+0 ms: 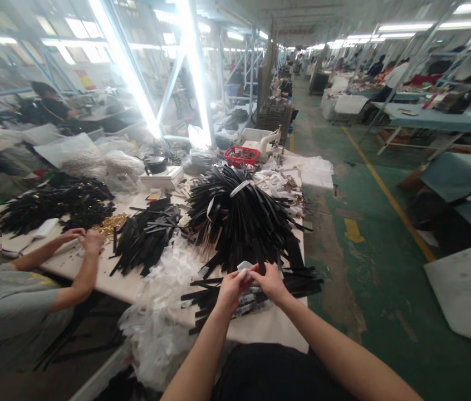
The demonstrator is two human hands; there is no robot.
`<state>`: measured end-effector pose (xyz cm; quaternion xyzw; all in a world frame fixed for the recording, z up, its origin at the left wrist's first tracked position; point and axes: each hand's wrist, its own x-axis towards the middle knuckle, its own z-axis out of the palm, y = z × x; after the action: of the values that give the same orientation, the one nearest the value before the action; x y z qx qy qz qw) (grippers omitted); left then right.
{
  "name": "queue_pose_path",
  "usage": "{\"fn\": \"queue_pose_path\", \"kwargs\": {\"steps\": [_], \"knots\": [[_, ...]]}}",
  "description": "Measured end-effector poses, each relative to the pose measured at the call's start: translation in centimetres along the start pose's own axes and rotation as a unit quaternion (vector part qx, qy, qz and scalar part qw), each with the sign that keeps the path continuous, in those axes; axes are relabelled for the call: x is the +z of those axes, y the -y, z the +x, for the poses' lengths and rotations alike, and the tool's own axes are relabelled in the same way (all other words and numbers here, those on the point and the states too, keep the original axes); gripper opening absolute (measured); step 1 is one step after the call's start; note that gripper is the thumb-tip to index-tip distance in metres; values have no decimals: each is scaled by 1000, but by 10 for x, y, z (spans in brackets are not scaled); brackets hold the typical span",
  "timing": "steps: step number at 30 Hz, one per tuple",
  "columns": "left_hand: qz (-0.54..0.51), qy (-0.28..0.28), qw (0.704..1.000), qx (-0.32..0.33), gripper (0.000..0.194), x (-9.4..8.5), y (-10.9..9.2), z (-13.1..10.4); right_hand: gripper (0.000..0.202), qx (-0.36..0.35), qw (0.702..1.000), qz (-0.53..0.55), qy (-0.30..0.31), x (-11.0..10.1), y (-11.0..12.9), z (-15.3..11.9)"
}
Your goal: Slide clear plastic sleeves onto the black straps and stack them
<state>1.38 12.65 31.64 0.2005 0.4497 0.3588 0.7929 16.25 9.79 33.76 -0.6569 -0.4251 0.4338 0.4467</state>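
Close together over the table's front part, both my hands are closed in front of me. Between the fingers of my left hand [232, 287] is a small white piece [244, 266], like paper or film. My right hand [269, 281] pinches at a black strap [258, 252] that rises above its fingers. Exactly how strap and white piece meet is too small to tell. Behind them lies a large bundle of black straps [235, 214], tied with a white band [241, 188]. More loose black straps [302, 283] lie beneath my hands.
To the left, crumpled clear plastic [156, 323] hangs over the table edge beside a smaller strap pile [146, 236]. A co-worker's hands [89, 239] work near gold-coloured parts [112, 224]. A red basket [241, 156] stands behind the bundle. An aisle [356, 267] runs along the right.
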Motion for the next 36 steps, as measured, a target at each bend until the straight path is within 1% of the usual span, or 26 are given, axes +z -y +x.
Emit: {"fn": "queue_pose_path", "kwargs": {"steps": [2, 3, 6, 7, 8, 11, 13, 18, 22, 25, 28, 30, 34, 36], "knots": [[-19, -30, 999, 22, 21, -4, 1, -1, 25, 12, 1000, 13, 13, -1, 0, -13], [-31, -44, 998, 31, 18, -5, 0, -1, 30, 25, 999, 26, 32, -1, 0, -21], [-73, -81, 993, 46, 13, -4, -6, -1, 46, 65, 989, 53, 125, 1, -2, -46], [-86, -90, 991, 48, 13, -3, -9, -2, 47, 68, 986, 45, 147, 3, -4, -53], [-97, -96, 989, 49, 13, -1, -11, -2, 47, 61, 986, 26, 154, 5, -5, -58], [-120, -104, 986, 52, 14, 4, -16, -3, 44, 22, 992, -52, 113, 9, -6, -66], [-129, -104, 985, 55, 14, 8, -19, -3, 42, 10, 993, -79, 90, 11, -4, -66], [-136, -95, 985, 51, 14, 15, -25, -4, 39, 7, 993, -94, 73, 12, 2, -63], [-134, -93, 986, 44, 13, 13, -26, -5, 39, 1, 993, -104, 63, 9, 5, -60], [-131, -92, 986, 41, 13, 9, -29, -4, 39, -5, 992, -111, 64, 8, 5, -57], [-115, -78, 989, 44, 14, 9, -28, -5, 37, -12, 990, -116, 74, 8, 6, -55], [-98, -64, 992, 50, 16, 12, -23, -8, 35, -17, 989, -116, 85, 9, 7, -52], [-55, -21, 997, 46, 26, 24, -7, -20, 36, -22, 989, -102, 104, 6, 13, -43], [-37, 0, 999, 39, 30, 27, -9, -25, 38, -23, 989, -85, 120, 1, 18, -39]]}}
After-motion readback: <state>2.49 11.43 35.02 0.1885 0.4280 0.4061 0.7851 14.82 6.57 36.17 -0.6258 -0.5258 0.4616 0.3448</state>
